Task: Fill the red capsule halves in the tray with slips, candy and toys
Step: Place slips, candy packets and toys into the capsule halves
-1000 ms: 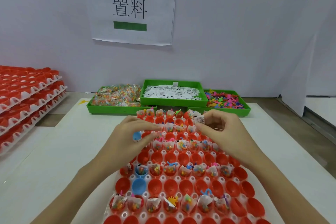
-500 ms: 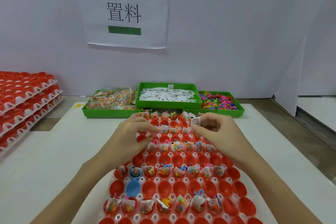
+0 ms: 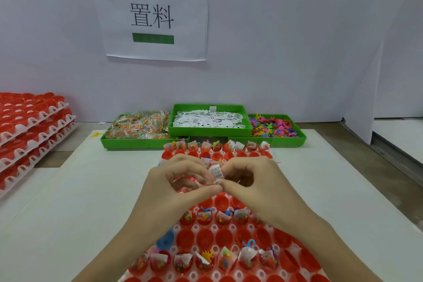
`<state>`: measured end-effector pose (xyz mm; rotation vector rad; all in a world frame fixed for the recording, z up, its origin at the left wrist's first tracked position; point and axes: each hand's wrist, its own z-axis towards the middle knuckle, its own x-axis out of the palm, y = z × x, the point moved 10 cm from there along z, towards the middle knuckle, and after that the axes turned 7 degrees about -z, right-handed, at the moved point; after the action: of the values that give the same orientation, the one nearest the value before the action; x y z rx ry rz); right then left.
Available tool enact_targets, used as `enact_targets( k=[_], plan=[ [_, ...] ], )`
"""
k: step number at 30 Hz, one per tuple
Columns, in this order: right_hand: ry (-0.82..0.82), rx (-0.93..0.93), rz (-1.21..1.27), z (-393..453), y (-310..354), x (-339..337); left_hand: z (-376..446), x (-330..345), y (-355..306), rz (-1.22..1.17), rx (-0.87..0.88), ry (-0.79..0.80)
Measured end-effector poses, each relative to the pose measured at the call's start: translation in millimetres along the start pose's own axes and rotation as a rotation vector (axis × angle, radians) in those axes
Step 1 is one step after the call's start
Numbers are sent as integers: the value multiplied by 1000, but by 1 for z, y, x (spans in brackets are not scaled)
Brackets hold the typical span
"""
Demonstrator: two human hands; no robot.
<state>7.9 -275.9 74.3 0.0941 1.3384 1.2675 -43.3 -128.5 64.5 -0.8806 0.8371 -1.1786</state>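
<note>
In the tray, the nearest full row of red halves already holds candy and slips; the row behind it sits bare, the next is filled. Above the middle, the left hand and right hand meet, fingers curled, pinching a slip together. The far row looks filled. Beyond lie bins of candy, slips and toys. Alternate rows seem left.

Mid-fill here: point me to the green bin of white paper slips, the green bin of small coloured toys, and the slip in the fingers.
Green plastic bin of white paper slips point(image 3: 209, 131): head view, front wall.
Green plastic bin of small coloured toys point(image 3: 295, 141): head view, front wall.
White printed paper slip point(image 3: 216, 171): head view, its face, between both hands' fingertips.
</note>
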Motion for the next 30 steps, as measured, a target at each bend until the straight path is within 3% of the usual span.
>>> enact_targets(
  k=[6,11,15,21,25,30],
  plan=[
    [147,-165,-201,-6,14,11,-3,8,-7,45,23,148],
    [237,-84,-18,-4,12,6,-2,0,-11,89,3,117],
    [32,6,-98,26,-20,-31,-3,-3,-4,86,-80,108],
    [-228,262,-453,87,-120,-87,-1,-9,16,-28,-223,76],
    [-199,381,-606,111,-171,-108,-3,-15,33,-57,-356,62],
    [-61,443,-667,124,-201,-99,0,-11,32,-114,-344,115]
  ],
)
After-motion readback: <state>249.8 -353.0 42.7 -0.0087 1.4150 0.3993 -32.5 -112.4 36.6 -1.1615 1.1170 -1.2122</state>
